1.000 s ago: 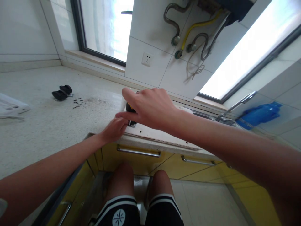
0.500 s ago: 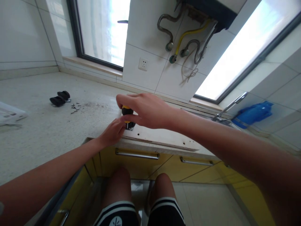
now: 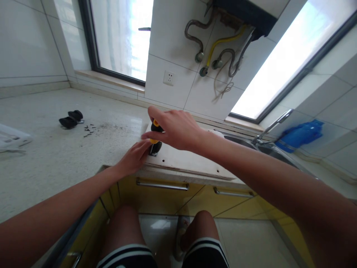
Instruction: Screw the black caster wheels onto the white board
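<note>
My right hand (image 3: 178, 128) is closed around the yellow-and-black handle of a screwdriver (image 3: 156, 127), which leans slightly with its tip down. Below it, a black caster wheel (image 3: 157, 147) with a metal plate sits at the left end of a white board (image 3: 189, 162). My left hand (image 3: 135, 158) has its fingers pressed together against the caster, close to the screwdriver's shaft; its fingertips are partly hidden. Small holes show along the board's front edge. The screw under the tip is too small to make out.
On the counter to the left lie two more black casters (image 3: 68, 122), several loose screws (image 3: 88, 130) and a white plastic piece (image 3: 12, 137). A sink (image 3: 240, 140) with a faucet (image 3: 259, 137) and a blue bag (image 3: 301, 136) is at right. Drawer handles (image 3: 163, 185) project below the counter edge.
My right hand and the screwdriver handle have shifted right and tilted, so more of the caster shows. My left hand has stayed nearly in place. My knees have moved apart.
</note>
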